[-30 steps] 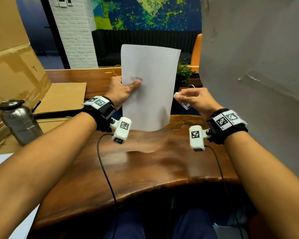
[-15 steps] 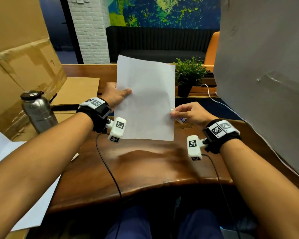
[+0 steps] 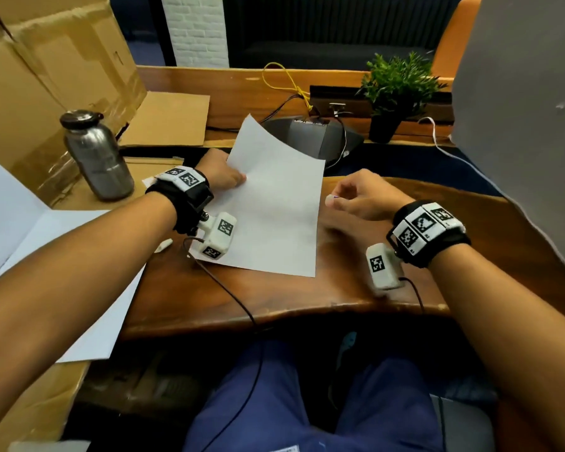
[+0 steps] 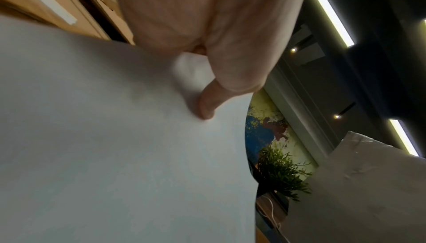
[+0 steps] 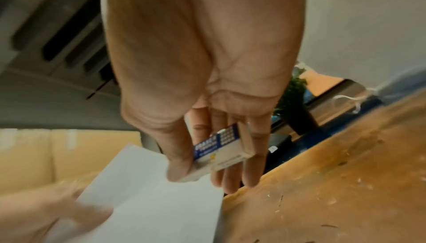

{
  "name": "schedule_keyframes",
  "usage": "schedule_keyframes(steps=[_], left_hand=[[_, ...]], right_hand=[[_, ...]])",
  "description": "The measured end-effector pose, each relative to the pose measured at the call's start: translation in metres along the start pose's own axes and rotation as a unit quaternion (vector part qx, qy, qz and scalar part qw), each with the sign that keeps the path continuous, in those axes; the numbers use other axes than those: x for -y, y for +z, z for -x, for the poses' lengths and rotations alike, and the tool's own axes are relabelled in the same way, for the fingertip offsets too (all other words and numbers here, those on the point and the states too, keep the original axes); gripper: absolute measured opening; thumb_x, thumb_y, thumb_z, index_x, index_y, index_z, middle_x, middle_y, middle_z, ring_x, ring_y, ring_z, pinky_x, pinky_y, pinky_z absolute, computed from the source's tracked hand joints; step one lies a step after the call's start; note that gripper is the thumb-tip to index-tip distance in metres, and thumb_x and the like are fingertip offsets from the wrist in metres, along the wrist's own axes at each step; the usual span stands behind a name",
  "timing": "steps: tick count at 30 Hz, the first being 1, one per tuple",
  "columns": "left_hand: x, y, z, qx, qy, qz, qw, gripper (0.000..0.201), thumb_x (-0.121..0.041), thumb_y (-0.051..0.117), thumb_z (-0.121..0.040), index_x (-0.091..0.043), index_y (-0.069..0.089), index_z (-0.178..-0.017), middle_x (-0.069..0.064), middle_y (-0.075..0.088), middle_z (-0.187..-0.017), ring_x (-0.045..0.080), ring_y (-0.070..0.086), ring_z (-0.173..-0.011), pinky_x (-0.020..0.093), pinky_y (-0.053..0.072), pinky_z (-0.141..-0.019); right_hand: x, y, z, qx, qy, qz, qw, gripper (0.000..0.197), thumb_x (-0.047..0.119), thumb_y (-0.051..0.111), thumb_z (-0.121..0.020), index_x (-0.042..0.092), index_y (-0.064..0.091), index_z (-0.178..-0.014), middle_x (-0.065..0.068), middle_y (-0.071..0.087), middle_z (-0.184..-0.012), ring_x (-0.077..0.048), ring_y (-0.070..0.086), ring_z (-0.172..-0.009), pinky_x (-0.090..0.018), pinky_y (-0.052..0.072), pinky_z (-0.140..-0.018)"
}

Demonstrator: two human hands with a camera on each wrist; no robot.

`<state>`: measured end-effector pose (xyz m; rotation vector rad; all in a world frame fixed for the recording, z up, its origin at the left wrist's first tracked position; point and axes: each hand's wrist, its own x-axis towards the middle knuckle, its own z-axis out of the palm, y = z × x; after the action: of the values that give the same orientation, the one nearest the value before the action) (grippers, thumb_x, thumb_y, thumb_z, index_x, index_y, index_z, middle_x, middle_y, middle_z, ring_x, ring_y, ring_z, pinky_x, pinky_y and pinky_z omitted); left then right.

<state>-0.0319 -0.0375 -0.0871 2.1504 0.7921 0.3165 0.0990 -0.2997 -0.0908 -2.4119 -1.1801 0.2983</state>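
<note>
A blank white sheet of paper lies low over the wooden table, its far edge still curled up. My left hand pinches its left edge, thumb on top. My right hand hovers just right of the sheet and grips a small white eraser with a blue printed sleeve between thumb and fingers. Only the eraser's white tip shows in the head view. The right hand is off the paper.
A steel bottle stands at the left beside cardboard boxes. A dark conference phone with cables and a potted plant sit behind the sheet. A grey board rises at the right; white sheets lie left.
The sheet has come down from upright to nearly flat on the table. My right hand has let go of its right edge and moved off to the right, still holding the eraser.
</note>
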Motion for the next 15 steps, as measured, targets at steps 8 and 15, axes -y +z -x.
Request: schedule_keyframes(steps=[8,15], left_hand=[[0.012,0.003,-0.004,0.011,-0.073,-0.026,0.997,0.029,-0.013,0.074,-0.082,-0.002,0.07,-0.109,0.011,0.07,-0.104,0.03,0.069,-0.093,0.042,0.056,-0.088],[0.043,0.015,-0.034,0.045,-0.095,-0.008,0.994,0.048,-0.022,0.079,-0.058,-0.006,0.069,-0.102,0.012,0.072,-0.101,0.033,0.071,-0.088,0.049,0.058,-0.083]], right_hand=[[0.033,0.053,0.01,0.245,-0.144,0.106,0.953,0.006,0.029,0.05,-0.103,0.029,0.044,-0.101,-0.006,0.055,-0.144,-0.027,0.056,-0.12,-0.043,0.045,-0.103],[0.016,0.042,0.029,0.272,-0.121,0.122,0.947,0.009,0.025,0.043,-0.105,0.029,0.039,-0.112,-0.01,0.051,-0.144,-0.027,0.056,-0.108,-0.031,0.04,-0.085]])
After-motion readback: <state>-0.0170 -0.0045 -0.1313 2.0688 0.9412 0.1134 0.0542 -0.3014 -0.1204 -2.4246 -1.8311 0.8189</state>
